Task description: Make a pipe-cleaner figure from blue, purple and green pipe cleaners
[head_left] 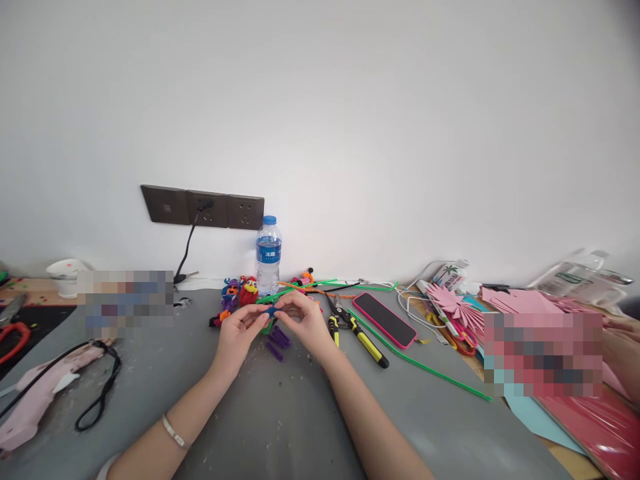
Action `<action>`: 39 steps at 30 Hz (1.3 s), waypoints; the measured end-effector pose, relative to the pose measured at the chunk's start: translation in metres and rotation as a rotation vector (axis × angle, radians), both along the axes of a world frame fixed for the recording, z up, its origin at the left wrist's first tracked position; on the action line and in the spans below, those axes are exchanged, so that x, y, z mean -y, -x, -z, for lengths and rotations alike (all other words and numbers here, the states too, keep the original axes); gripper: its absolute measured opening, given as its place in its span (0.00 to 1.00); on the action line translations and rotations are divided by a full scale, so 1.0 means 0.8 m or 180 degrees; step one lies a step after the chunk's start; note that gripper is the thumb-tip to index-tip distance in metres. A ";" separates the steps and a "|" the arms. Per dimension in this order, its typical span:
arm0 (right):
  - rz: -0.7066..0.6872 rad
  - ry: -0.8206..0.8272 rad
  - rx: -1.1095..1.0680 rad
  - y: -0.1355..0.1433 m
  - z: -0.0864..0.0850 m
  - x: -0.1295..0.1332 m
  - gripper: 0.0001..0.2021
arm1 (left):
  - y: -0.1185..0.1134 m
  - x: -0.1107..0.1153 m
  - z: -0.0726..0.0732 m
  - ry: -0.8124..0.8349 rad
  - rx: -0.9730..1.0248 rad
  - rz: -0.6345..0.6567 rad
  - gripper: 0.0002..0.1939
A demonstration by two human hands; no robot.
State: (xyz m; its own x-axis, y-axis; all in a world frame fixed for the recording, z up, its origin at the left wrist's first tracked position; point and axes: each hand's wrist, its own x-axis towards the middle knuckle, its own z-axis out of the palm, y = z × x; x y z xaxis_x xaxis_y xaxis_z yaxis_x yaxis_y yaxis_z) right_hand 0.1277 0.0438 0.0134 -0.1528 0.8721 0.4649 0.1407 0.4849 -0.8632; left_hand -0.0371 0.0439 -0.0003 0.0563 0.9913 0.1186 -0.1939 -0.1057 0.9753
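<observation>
My left hand [243, 332] and my right hand [304, 323] meet over the grey mat, fingertips pinched on a small dark blue piece [271, 311] between them. Its exact shape is too small to make out. Purple fuzzy pieces [279, 340] lie on the mat just below the fingertips. Behind my left hand stand a red fuzzy figure [249, 291] and a purple-blue one [231, 293]. Green fuzzy stems [425, 368] lie behind my hands and to the right. Yellow-black pliers [367, 341] rest open beside my right hand.
A water bottle [269, 257] stands against the wall. Right of the pliers lies a pink-cased phone [384, 320]. Pink papers [525, 301] and another person's hand [623, 350] are at the far right. A pink glue gun [47, 400] with a black cord lies at the left.
</observation>
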 end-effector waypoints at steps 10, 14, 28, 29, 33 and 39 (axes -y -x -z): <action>0.0281 -0.0304 0.0593 0.001 -0.002 0.004 0.08 | -0.003 0.004 -0.002 -0.0120 -0.0168 -0.0006 0.17; 0.0266 -0.0348 0.0614 0.001 0.000 0.002 0.06 | -0.004 0.004 0.001 -0.0120 -0.0141 0.0035 0.16; 0.0070 -0.0176 -0.0093 0.002 0.003 -0.001 0.06 | -0.006 0.005 0.004 -0.0078 -0.0107 0.0006 0.20; 0.0098 -0.0221 -0.0022 0.002 0.003 0.000 0.05 | -0.006 0.005 0.004 -0.0057 -0.0096 0.0009 0.21; 0.0220 -0.0383 0.0327 0.001 0.001 0.001 0.06 | -0.006 0.004 0.005 -0.0034 -0.0090 0.0069 0.20; 0.0212 -0.0357 0.0790 0.000 -0.004 0.007 0.10 | -0.006 0.005 0.004 -0.0117 -0.0240 0.0171 0.18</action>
State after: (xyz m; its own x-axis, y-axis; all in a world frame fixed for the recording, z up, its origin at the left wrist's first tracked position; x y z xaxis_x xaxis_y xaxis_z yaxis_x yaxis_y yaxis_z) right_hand 0.1279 0.0380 0.0166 -0.2181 0.8291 0.5148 0.3759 0.5581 -0.7397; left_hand -0.0322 0.0397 -0.0037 0.1194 0.9817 0.1483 -0.1265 -0.1331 0.9830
